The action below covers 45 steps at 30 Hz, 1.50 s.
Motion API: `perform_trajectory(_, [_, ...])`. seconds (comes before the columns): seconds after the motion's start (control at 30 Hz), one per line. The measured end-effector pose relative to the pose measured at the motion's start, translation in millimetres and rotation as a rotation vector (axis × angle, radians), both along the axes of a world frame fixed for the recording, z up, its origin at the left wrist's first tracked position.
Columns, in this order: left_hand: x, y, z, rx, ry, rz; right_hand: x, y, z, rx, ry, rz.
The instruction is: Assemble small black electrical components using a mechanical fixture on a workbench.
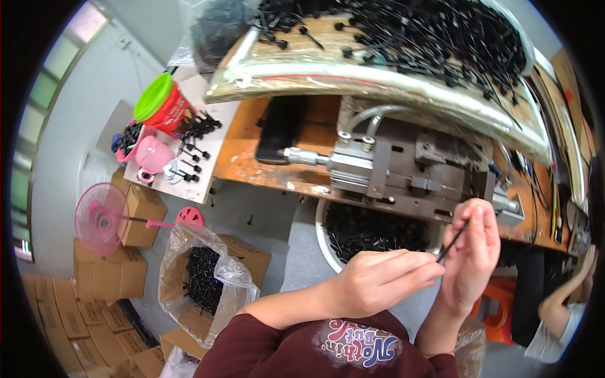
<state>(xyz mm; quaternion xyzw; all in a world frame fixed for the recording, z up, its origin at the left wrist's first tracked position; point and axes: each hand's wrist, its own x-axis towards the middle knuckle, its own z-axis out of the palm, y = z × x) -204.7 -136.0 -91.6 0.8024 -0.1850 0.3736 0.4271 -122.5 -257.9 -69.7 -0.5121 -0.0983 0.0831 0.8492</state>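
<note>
At far left, stacked cardboard cartons (82, 318) run into the dark lens rim; print on their sides is too small to read. A pink fan (101, 217) overlaps another carton. The red bucket (171, 118) with a green rim bears pale printing, illegible at this angle. Below, a clear liner (238, 274) partly covers black parts (203, 277). On the orange tabletop (242, 157), a flat black object (280, 126) has its far end hidden by the wrapped tray (265, 87). The maroon top (283, 353) carries multicoloured lettering. Left hand (372, 283): grip closed, fingertips covering the lower end of a slim black rod (454, 242). The rod slants up between both hands, in front of the tabletop edge. Right hand (476, 264): grip pinched at the rod's upper end, contact partly obscured. The metal fixture (353, 171) behind is partly blocked by these fingers. At far right, a co-worker (554, 318) is cut off.
</note>
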Motion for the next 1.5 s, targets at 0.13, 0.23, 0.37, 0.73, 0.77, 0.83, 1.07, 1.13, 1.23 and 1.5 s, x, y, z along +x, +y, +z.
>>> perform_trajectory(0.13, [2, 11, 10, -0.009, -0.078, -0.07, 0, 5, 12, -0.02, -0.147, -0.028])
perform_trajectory(0.23, [4, 29, 28, 0.042, -0.113, -0.262, 8, 16, 25, 0.112, -0.104, -0.137])
perform_trajectory(0.37, [-12, 33, 13, 0.163, -0.066, -0.32, 115, -69, 22, 0.227, -0.293, -0.545])
perform_trajectory(0.73, [62, 258, 226, 0.172, -0.477, 1.149, 12, -21, -19, -0.021, -0.262, -0.263])
perform_trajectory(0.77, [51, 258, 219, 0.159, -0.517, 1.116, 11, -29, -22, -0.022, -0.258, -0.257])
perform_trajectory(0.83, [15, 230, 198, 0.216, -0.367, 0.877, 11, -39, -28, -0.051, -0.241, -0.269])
perform_trajectory(1.07, [-30, 242, 105, 0.121, 0.186, 0.99, 7, -56, -43, -0.189, -0.171, -0.208])
perform_trajectory(1.13, [-38, 272, 75, 0.309, 0.324, 1.136, 1, -49, -41, -0.206, -0.149, -0.233])
perform_trajectory(1.23, [-46, 308, 42, 0.47, 0.431, 1.304, -3, -44, -44, -0.224, -0.118, -0.21])
perform_trajectory(1.5, [-7, 289, -28, 0.55, 0.391, 0.779, -2, -50, -53, -0.234, -0.116, -0.146])
